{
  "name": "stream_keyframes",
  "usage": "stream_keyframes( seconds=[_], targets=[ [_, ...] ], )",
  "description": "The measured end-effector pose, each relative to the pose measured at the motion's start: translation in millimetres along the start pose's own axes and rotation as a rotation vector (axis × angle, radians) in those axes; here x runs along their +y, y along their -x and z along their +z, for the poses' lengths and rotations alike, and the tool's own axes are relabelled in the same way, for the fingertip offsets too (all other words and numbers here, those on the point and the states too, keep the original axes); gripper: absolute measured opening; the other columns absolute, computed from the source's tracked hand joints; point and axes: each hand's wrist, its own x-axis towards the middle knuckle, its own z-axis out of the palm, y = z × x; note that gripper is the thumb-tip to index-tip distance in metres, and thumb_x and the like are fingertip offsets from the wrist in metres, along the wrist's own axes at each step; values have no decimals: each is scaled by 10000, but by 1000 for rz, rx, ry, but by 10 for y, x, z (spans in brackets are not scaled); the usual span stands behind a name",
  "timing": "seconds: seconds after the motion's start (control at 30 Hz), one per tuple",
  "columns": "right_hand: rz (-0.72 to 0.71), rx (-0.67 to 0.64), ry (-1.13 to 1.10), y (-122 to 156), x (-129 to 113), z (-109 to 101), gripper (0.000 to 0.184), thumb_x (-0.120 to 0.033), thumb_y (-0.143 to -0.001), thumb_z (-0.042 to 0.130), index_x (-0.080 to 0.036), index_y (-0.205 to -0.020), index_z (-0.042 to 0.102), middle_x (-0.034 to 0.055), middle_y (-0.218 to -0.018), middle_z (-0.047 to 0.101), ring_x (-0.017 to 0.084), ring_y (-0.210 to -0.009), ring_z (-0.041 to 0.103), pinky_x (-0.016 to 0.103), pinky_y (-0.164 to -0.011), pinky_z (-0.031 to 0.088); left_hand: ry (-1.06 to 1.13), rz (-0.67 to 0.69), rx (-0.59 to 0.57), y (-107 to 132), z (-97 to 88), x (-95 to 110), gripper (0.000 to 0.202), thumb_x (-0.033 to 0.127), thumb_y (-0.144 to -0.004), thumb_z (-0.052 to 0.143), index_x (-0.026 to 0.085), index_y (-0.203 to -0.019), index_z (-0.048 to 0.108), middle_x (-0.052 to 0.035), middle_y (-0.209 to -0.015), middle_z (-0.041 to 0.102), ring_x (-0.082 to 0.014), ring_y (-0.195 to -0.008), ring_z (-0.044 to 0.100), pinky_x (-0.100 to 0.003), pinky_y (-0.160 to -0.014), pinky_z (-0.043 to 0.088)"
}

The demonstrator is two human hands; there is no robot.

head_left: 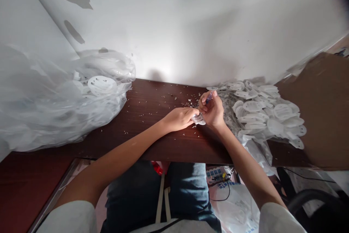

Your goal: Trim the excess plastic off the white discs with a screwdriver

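A pale grey-white top (185, 227) is worn, crossed at its lower front by a thin dark line. Its left sleeve (72, 218) and right sleeve (278, 220) are cut short, loose and plain, and the forearms (131, 145) are left uncovered. The left hand (179, 119) and the right hand (213, 108) are left bare. The legs are covered by dark blue denim trousers (188, 189), whose soft creases are picked out by light on the right thigh.

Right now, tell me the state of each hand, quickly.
Left hand: closed on a white plastic piece.
Right hand: closed around a purple tool; its tip cannot be made out.
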Motion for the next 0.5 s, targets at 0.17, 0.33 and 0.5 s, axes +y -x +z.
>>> stream_keyframes(
  seconds=[0.17, 0.33, 0.5],
  targets=[
    [-30, -20, -35, -22, -51, 0, 623, -836, -920, 451, -259, -694, 395, -4, -687, 364, 140, -523, 276, 310, -469, 282, 18, 64, 48, -2, -12, 6, 134, 70, -992, 568, 187, -1059, 566, -82, -988, 765, -197, -945, 778, -310, -815, 632],
    [4, 2, -100, -34, -38, 9, 644, -852, -905, 429, -257, -668, 359, -5, -671, 321, 148, -529, 273, 309, -468, 293, 1, 47, 80, 8, -16, 7, 123, 77, -992, 565, 196, -1019, 583, -82, -1007, 777, -190, -946, 775, -321, -825, 641],
    [23, -52, -122, -60, 52, -1, 666, -865, -902, 446, -250, -653, 391, -8, -631, 335, 138, -516, 255, 304, -460, 267, 0, 14, -14, -18, -19, -7, 105, 92, -992, 565, 196, -1004, 573, -52, -915, 759, -179, -822, 755, -299, -751, 610]
  ],
)
